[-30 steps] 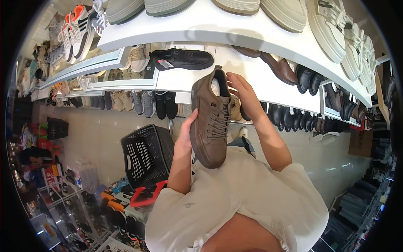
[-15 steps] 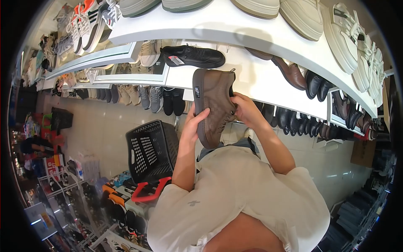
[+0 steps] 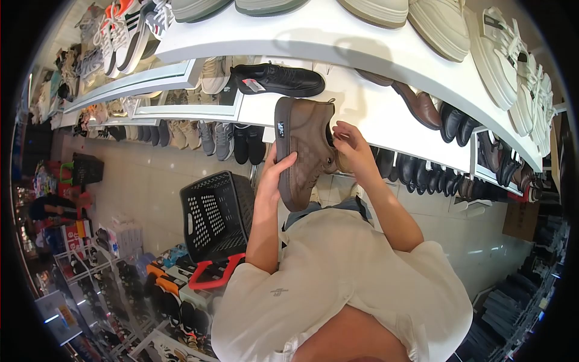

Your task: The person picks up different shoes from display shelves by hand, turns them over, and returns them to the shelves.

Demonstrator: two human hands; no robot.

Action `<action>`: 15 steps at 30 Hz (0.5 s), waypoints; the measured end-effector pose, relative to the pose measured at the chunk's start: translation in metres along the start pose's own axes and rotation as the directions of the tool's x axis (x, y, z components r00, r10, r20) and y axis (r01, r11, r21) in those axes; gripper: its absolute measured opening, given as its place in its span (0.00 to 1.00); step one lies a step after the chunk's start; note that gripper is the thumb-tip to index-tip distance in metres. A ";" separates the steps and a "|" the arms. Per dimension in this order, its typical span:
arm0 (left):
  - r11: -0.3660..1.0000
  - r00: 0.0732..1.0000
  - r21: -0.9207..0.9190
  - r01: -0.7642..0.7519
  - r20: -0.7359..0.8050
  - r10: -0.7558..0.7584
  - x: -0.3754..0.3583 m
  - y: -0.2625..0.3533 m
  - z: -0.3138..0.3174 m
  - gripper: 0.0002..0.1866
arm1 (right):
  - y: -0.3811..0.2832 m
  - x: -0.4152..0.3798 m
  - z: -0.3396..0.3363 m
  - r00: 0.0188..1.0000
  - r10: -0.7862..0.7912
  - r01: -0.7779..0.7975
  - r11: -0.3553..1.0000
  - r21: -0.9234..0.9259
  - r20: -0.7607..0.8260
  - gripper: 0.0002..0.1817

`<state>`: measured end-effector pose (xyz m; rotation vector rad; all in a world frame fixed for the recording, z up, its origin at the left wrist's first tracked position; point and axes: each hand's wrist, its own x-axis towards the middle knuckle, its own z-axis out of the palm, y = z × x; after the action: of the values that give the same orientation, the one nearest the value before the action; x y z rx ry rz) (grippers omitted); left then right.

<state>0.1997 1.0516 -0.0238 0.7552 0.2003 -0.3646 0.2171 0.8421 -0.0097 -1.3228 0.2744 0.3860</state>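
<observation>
A brown high-top shoe (image 3: pixel 306 154) is held up in front of my chest, its sole toward the left and its laces toward the right. My left hand (image 3: pixel 272 172) grips it by the sole, with the thumb over the side. My right hand (image 3: pixel 354 149) is at the shoe's opening and laces, its fingers curled and partly spread; whether they touch the shoe is hard to tell. Just beyond the shoe, a black shoe (image 3: pixel 278 80) with a tag lies on the white shelf (image 3: pixel 386 114).
A black basket (image 3: pixel 218 217) with red handles stands on the floor at the left. Pale shoes (image 3: pixel 443 27) sit on the upper shelf, and dark shoes (image 3: pixel 422 175) line the lower one. At the far left is a person (image 3: pixel 48 208).
My right hand has come away from the shoe's opening, and its fingers have lifted and loosened. The shoe and my left hand have shifted slightly left.
</observation>
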 end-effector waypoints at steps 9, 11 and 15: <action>0.996 0.999 0.091 -0.013 -0.029 0.016 -0.003 -0.004 0.002 0.34 | -0.021 -0.016 0.007 0.977 -0.179 0.211 0.872 -0.443 0.113 0.23; 0.987 0.997 0.152 -0.059 -0.048 0.067 -0.005 -0.004 0.008 0.35 | -0.006 -0.011 0.007 0.934 -0.348 0.346 0.821 -0.453 0.083 0.32; 0.978 0.997 0.198 -0.063 -0.021 0.068 -0.005 -0.006 0.005 0.41 | -0.012 -0.017 0.012 0.920 -0.378 0.383 0.803 -0.456 0.107 0.35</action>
<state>0.1927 1.0455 -0.0228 0.9607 0.1661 -0.3145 0.2067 0.8496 0.0106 -1.8123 -0.1129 0.1137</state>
